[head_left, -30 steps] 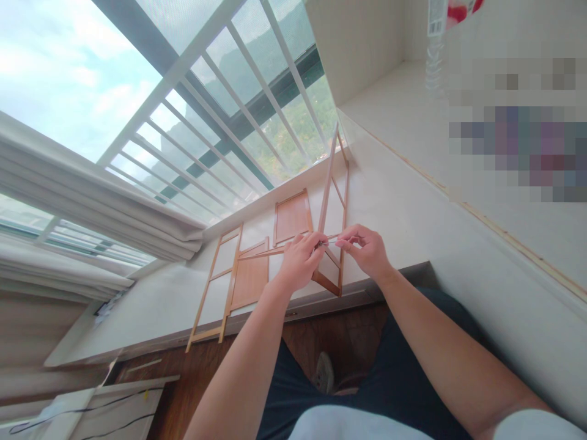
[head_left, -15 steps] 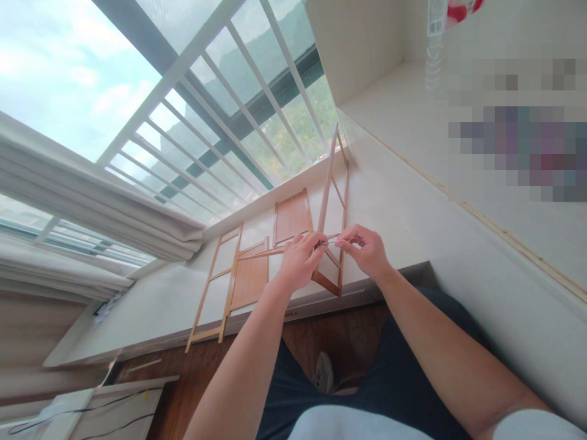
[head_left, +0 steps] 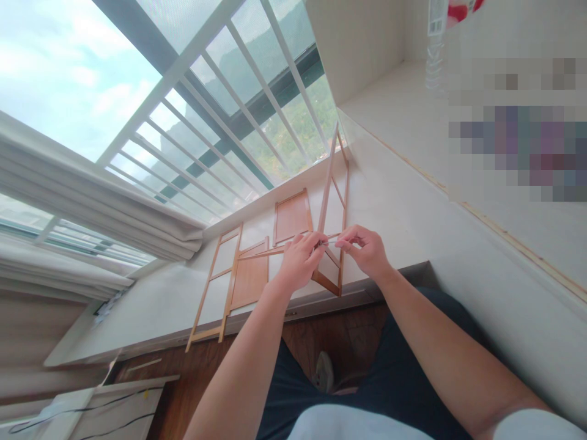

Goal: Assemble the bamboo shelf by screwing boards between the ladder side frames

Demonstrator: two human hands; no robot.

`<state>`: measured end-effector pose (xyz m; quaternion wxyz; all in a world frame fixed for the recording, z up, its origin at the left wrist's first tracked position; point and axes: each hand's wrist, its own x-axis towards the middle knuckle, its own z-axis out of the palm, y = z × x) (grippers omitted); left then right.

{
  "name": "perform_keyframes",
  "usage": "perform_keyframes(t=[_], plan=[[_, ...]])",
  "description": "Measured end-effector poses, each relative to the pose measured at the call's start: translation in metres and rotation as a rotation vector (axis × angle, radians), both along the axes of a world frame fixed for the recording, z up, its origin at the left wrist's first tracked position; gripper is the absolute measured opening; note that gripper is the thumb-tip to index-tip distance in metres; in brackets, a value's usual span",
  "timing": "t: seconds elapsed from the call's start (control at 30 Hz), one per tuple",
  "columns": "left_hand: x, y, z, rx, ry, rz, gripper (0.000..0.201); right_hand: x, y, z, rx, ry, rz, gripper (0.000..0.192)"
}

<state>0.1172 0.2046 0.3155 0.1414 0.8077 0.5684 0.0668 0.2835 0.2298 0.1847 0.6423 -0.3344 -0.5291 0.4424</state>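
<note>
My left hand (head_left: 300, 260) and my right hand (head_left: 364, 249) meet over the white sill (head_left: 151, 305), fingertips pinched together on a small thin metal piece (head_left: 326, 242) between them. They work at an upright wooden frame (head_left: 334, 201) that stands on edge, and a wooden panel with a rail (head_left: 251, 274) runs left from under my left hand. What exactly the metal piece is cannot be made out.
A flat ladder-like wooden frame (head_left: 215, 287) and another wooden panel (head_left: 292, 217) lie on the sill. The barred window (head_left: 220, 122) rises behind, a folded blind (head_left: 92, 208) to the left. A plastic bottle (head_left: 435, 43) stands on the upper ledge. White board with cables (head_left: 92, 406) lies on the floor.
</note>
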Motion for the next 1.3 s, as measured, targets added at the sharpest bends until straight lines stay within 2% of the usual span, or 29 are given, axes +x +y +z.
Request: perform_keyframes(t=[0.77,1.3], plan=[[-0.0012,-0.0001,-0.0005,0.006,-0.014,-0.011,0.026,0.0016,-0.0046,0.0092,0.017,0.0,-0.002,0.038],[-0.0023,0.0009,-0.0032,0.015,-0.015,-0.026,0.025,0.0009,-0.0057,0.0081,0.044,0.0,-0.006,0.039]])
